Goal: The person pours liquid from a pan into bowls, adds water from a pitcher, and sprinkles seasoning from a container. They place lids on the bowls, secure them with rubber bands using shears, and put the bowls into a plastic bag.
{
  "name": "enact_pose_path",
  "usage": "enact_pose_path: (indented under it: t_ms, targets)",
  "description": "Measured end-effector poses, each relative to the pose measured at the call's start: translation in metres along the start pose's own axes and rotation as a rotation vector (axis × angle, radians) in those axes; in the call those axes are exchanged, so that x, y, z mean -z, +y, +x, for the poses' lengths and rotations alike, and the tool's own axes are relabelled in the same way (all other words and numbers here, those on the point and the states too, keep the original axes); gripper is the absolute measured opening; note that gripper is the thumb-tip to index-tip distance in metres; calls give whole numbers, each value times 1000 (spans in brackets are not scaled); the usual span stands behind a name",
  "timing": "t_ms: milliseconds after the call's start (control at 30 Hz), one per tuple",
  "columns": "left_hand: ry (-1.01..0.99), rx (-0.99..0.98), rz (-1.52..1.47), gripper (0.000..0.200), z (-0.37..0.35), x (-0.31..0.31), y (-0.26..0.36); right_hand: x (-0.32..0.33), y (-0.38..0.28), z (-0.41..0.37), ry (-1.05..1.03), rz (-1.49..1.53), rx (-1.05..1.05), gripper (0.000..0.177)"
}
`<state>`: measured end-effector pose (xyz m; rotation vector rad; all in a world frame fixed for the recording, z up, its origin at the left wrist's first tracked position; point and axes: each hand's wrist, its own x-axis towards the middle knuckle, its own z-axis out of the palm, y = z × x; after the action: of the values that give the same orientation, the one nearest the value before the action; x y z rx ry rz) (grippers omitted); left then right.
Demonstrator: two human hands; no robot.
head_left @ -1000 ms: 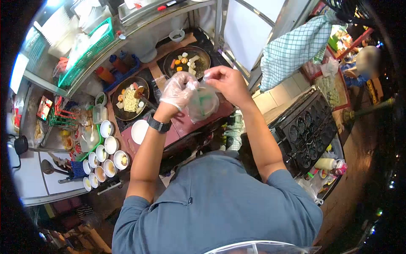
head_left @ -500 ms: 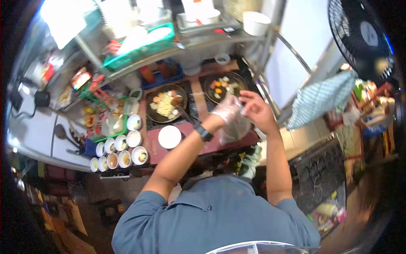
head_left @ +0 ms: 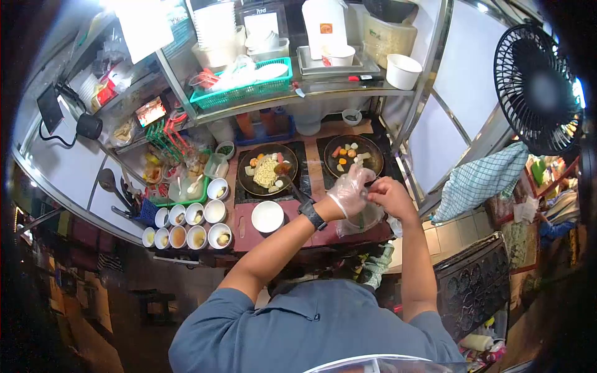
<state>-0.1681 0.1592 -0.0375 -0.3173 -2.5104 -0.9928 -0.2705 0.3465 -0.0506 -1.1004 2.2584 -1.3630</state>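
Note:
My left hand (head_left: 352, 193), in a clear plastic glove, is raised just in front of the right pan (head_left: 336, 172), its fingers stretched out. Beside it, my bare right hand (head_left: 394, 198) has its fingertips pinched together close to the gloved fingers; what they hold is too small to tell. Beneath the hands lies a clear plastic container or bag (head_left: 364, 222), partly hidden. Sausage pieces, egg-like pieces and pale chunks lie in the right pan. In the left pan (head_left: 247, 188) are noodles (head_left: 267, 173), reddish sauce and a dark-handled utensil.
A white bowl (head_left: 267, 217) stands on the reddish counter (head_left: 244, 231). Several small white cups (head_left: 197, 238) with ingredients sit to its left. Above the pans runs a shelf holding a green basket (head_left: 242, 84) and a white tub (head_left: 403, 71). A black fan (head_left: 538, 90) and a checked cloth (head_left: 482, 180) are at the right.
The view has tilted, so the counter sits lower and further right. My right hand's fingers, spread before, are now pinched beside the gloved left hand.

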Motion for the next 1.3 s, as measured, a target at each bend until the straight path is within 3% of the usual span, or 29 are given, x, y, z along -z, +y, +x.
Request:
enact_pose_path:
  t_ms: [33, 67, 133, 167, 233, 267, 333, 400, 533, 600, 633, 733, 800, 900, 967, 1133, 1200, 1233, 1300]
  targets:
    - [44, -82, -57, 47, 2, 4, 2, 5, 12, 4, -152, -39, 62, 26]
    - [44, -84, -56, 47, 1, 5, -1, 7, 13, 7, -151, -40, 63, 26]
    - [36, -323, 110, 45, 1, 5, -11, 12, 15, 11, -321, 62, 13, 24]
    - [54, -331, 146, 35, 0, -7, -23, 14, 19, 13, -380, 165, 17, 22]
    - [46, -416, 91, 30, 1, -6, -30, 9, 53, 21, -402, 163, -2, 21]
    - [34, -495, 31, 24, 0, -6, -34, 7, 47, 23, -427, 164, -28, 20]
    - [16, -446, -5, 21, 0, -9, -41, 12, 35, 19, -443, 145, -90, 13]
    - [35, -524, -74, 22, -1, -7, -49, 13, 11, 14, -381, 323, -220, 7]
    - [-84, -465, -77, 14, -12, -5, -66, 22, 20, 12, -246, 174, -52, 5]
    - [-136, -234, -398, 8, -29, -6, -58, 30, 28, 8, -201, -216, 279, 8]
    - [-391, 54, -640, 14, -41, -23, -89, 26, 35, 5, -172, -193, 292, 10]
    - [-370, 49, -285, 7, -47, -10, -75, 24, 46, -1, -110, -399, 477, 6]
    - [-281, 89, -473, 11, -51, -24, -83, 21, 46, -12, -84, -481, 413, 6]
    - [-399, 158, -287, 5, -43, -18, -63, 12, 37, -25, -53, -535, 281, 10]
    - [-254, 20, -295, 3, -46, -35, -74, 3, 29, -25, -70, -200, 206, 12]
    - [-134, 89, -661, 11, -39, -43, -62, -47, 40, -28, 119, 171, -18, 10]
    - [-182, 120, -483, 22, -35, -45, -67, -56, 31, -26, 283, 343, -60, 9]
    - [-117, -124, -202, 28, -29, -43, -72, -53, 48, -24, 314, -60, 234, 13]
    - [-159, -51, -152, 23, -21, -42, -66, -48, 43, -24, 254, -109, 353, 15]
